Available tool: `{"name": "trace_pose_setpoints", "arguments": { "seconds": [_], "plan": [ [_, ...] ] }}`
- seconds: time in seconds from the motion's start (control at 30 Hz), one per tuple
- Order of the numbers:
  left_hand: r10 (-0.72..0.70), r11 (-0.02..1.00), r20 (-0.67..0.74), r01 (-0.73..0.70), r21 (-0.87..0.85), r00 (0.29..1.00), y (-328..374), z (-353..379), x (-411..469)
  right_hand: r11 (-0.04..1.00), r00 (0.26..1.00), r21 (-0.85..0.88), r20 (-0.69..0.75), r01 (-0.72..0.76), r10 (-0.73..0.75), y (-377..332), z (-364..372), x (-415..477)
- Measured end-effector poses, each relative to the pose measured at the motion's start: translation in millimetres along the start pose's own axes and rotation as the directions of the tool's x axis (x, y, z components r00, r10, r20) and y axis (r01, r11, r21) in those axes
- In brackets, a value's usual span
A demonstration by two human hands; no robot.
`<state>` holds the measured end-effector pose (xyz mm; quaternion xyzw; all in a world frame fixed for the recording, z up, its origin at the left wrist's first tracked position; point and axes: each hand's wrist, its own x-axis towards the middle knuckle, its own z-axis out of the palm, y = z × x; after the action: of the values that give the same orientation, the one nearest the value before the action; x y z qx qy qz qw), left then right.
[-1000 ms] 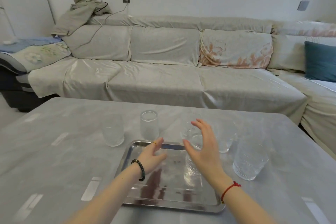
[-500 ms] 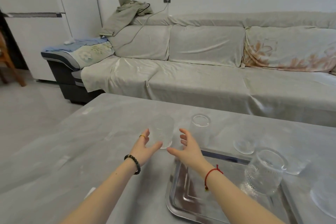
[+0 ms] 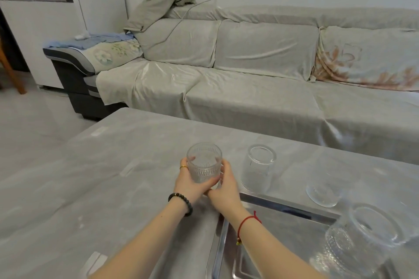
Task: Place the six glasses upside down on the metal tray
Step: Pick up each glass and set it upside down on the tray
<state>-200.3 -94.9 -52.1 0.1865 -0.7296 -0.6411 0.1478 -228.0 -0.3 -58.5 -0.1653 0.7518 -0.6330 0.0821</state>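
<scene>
A ribbed clear glass (image 3: 204, 163) stands upright on the grey table, left of the metal tray (image 3: 292, 229). My left hand (image 3: 189, 184) and my right hand (image 3: 224, 186) both wrap around its lower half. A smooth glass (image 3: 257, 170) stands just beyond the tray's far edge. A low glass (image 3: 323, 190) sits further right on the table. One ribbed glass (image 3: 362, 240) stands on the tray at its right side, blurred; which way up it is I cannot tell.
The grey table (image 3: 102, 188) stretches left of the glasses with bare surface. A long covered sofa (image 3: 249, 88) runs behind the table's far edge. A white fridge (image 3: 34, 29) and a wooden chair leg stand at the far left.
The view has swung left. Both hands left the tray, reached to the ribbed glass left of it and closed around it.
</scene>
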Motion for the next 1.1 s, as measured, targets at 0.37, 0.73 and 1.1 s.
{"name": "trace_pose_setpoints", "arguments": {
  "seconds": [0.37,0.73,1.1],
  "plan": [
    [-0.093,0.913,0.354,0.221,-0.342,0.931,55,53,-96,0.983,0.981,0.161,-0.185,0.092,-0.061,-41,-85,-101],
    [-0.231,0.963,0.325,0.263,-0.057,0.917,60,97,-126,0.979,0.947,-0.204,-0.314,-0.003,-0.063,-59,-170,-128],
    [0.014,0.985,0.492,-0.095,0.141,0.871,40,113,-129,0.938,0.942,-0.344,-0.327,-0.04,-0.08,-32,-159,-125]
  ]
}}
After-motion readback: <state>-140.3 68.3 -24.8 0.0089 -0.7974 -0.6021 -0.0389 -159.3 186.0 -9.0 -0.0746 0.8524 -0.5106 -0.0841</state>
